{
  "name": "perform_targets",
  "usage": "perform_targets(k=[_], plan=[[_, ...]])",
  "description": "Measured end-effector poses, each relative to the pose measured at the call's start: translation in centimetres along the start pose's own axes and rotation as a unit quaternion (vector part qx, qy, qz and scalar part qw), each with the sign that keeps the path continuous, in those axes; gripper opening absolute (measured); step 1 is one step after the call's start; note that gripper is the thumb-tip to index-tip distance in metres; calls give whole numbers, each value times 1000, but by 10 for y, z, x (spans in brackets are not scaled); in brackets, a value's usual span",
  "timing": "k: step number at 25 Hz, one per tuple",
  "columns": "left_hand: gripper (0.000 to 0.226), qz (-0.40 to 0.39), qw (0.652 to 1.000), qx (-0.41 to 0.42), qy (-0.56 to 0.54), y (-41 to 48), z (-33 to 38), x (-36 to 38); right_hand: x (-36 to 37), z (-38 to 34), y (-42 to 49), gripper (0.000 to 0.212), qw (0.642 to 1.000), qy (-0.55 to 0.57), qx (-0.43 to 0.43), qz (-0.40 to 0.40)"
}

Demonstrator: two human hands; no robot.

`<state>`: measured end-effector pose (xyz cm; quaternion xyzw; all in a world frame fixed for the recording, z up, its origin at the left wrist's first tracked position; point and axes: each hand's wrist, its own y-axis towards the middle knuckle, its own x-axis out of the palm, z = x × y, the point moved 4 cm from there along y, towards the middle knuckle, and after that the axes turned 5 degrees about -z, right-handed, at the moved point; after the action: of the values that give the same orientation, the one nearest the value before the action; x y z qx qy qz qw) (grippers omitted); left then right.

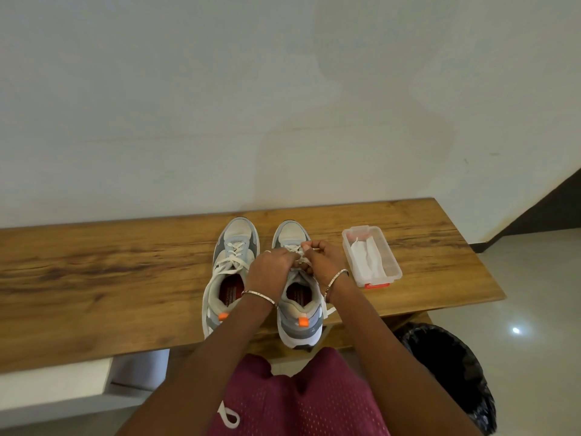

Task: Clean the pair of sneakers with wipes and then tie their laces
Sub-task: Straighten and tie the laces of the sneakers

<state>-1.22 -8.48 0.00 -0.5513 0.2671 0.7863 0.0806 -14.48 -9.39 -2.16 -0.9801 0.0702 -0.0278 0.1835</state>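
the left hand [270, 267] and the right hand [323, 259] meet over the top of one sneaker [298, 322]. both have their fingers curled in, pinching its white lace [295, 248]. the knot itself is hidden under the knuckles, so i cannot tell how far the bow has got. this sneaker stands toe to the wall, with its heel poking just over the front edge of the desk [94, 278]. the second sneaker [234, 247] stands just beside it on the left. its lace looks loose, with one end trailing down its outer side. a clear box of wipes [371, 256] sits near the desk's right end, and a black-lined bin [452, 372] stands on the floor below that end.

what could go wrong, as i judge it: a hard pull toward the body could drag the overhanging sneaker off the front edge. uneven tension between the two hands could let a loop slip through and leave a slack knot. the second sneaker's trailing end could also get caught in the tying.
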Motion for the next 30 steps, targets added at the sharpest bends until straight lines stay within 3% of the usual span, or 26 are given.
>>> perform_targets(k=[3,6,8,10,12,14,19,22,25,27,30], plan=[[17,-94,993,-54,44,3,2,0,-2,1,-7,7,998,50,-22,-27],[18,-74,977,-140,-141,4,-8,-10,-8,1,-14,20,997,31,-61,-48],[18,-104,917,-211,-323,4,-19,-9,-16,1,-24,20,995,-15,-98,-26],[18,-153,844,-266,-439,0,-17,-8,-19,2,-41,7,988,-69,-139,-12],[19,-172,794,-305,-497,-3,-13,-6,-15,1,-56,15,973,-143,-179,-3],[17,-171,768,-326,-523,-4,-10,-6,-11,1,-59,20,961,-197,-191,27],[15,-120,728,-358,-572,-2,-15,-10,-16,-3,-46,3,965,-164,-200,41],[20,-51,698,-412,-583,-7,-14,0,-11,4,-38,4,966,-164,-193,46],[20,36,659,-483,-576,-25,-22,14,-24,28,-31,5,983,-74,-133,98],[24,95,665,-488,-558,-32,-23,19,-36,48,-30,8,989,21,-67,126],[37,134,737,-506,-427,-34,-17,14,-35,66,-30,11,988,74,-30,134]])
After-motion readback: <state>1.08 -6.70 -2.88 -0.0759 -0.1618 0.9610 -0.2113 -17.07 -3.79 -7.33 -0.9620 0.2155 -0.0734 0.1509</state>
